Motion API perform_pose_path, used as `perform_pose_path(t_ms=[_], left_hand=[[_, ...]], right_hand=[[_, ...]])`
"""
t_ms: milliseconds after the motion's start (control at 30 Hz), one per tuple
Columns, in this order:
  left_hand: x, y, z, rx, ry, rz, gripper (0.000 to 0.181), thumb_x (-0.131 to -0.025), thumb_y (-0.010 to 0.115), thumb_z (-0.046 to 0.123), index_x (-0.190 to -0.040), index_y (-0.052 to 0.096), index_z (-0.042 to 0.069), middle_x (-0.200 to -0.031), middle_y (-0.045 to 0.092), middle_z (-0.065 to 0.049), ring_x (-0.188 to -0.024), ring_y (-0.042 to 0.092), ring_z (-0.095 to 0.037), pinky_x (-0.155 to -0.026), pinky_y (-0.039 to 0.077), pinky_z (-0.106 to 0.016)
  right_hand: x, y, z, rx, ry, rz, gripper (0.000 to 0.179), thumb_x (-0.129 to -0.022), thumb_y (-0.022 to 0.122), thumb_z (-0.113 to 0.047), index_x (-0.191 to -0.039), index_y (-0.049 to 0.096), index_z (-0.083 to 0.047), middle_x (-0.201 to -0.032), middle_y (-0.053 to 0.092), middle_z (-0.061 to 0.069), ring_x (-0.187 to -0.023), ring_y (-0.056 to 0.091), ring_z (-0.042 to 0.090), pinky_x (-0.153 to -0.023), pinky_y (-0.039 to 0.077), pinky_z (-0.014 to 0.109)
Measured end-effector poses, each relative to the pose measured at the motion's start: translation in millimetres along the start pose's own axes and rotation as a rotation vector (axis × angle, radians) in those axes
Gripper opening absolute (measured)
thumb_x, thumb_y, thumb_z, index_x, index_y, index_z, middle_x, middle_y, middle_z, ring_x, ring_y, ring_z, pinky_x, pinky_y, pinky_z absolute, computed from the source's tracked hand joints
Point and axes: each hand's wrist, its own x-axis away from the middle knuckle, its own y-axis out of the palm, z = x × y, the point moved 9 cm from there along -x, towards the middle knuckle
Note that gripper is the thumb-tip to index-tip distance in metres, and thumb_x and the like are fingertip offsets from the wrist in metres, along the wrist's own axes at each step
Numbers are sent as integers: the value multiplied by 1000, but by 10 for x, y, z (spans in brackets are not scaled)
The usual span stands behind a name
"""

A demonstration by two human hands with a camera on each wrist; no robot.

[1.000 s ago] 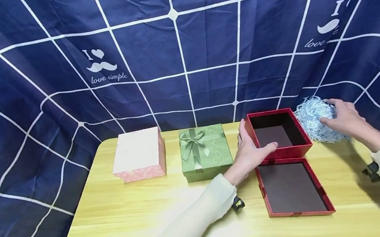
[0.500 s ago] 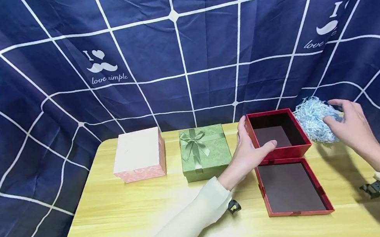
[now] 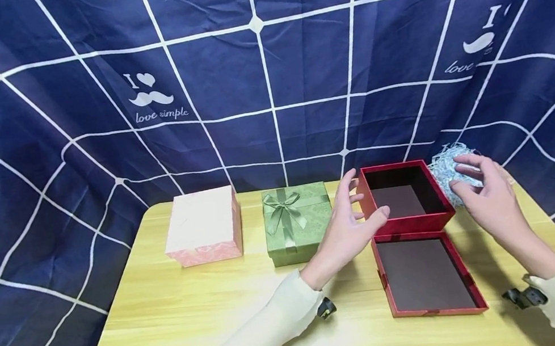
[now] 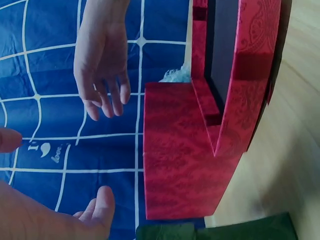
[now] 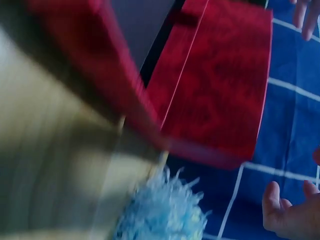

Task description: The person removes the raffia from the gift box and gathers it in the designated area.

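A red box [image 3: 409, 223] stands without its lid on the right half of the table, its dark inside facing up. Against its front lies the red lid [image 3: 428, 275], inner side up. My left hand [image 3: 342, 228], thumb and fingers spread, is by the box's left side and holds nothing. On the right, my right hand [image 3: 494, 208] hovers with loosely bent, empty fingers, partly covering a pile of light blue shredded paper [image 3: 444, 171]. The right wrist view shows that shredded paper [image 5: 162, 212] apart from the right hand's fingers, beside the box.
A green gift box [image 3: 301, 221] with a ribbon bow is just left of the left hand. Farther left sits a pink box [image 3: 204, 227]. A navy curtain [image 3: 306, 67] with white lines hangs behind the wooden table [image 3: 186, 320].
My left hand has drawn back a little to the left from the red box. My right hand has moved left and off the shredded paper, toward the box. Box and lid have stayed put.
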Motion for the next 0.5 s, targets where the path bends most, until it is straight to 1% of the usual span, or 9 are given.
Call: perform_pose_path(t_ms=[100,233,300,367,500], left_hand=[[23,-68,12,19,8,4,88,-97,80,32,-170,31,31,-159,45,8,-136,56,-13,-107,52,-37],[80,-200,19,21,22,27,85,-97,79,28,-169,34,32,-157,47,9,-133,56,-8,-105,53,-38],[112,-266,32,19,39,33,84,-97,78,27,-168,35,32,-156,47,10,-132,55,-9,-105,53,-39],[141,-335,46,19,60,39,82,-97,77,27,-168,35,31,-157,47,9,-132,55,-11,-104,54,-42],[187,-476,62,23,88,53,80,-97,76,27,-168,38,27,-157,48,5,-132,55,-16,-103,54,-47]], right_hand=[[71,100,-73,-53,2,-35,47,-105,62,-5,-152,55,-6,-136,52,-18,-117,56,-9,-88,43,5],[165,218,-156,-116,20,-72,46,-107,62,-5,-151,56,-14,-133,57,-20,-117,59,-7,-90,45,6],[206,265,-193,-136,24,-81,45,-108,62,-5,-151,57,-15,-131,60,-20,-117,60,-6,-90,45,6],[244,321,-231,-154,20,-94,44,-108,62,-4,-151,56,-14,-131,61,-19,-119,60,-5,-92,45,7],[319,455,-305,-164,11,-134,43,-110,60,-4,-151,55,-12,-137,58,-15,-124,59,-2,-95,45,7]])
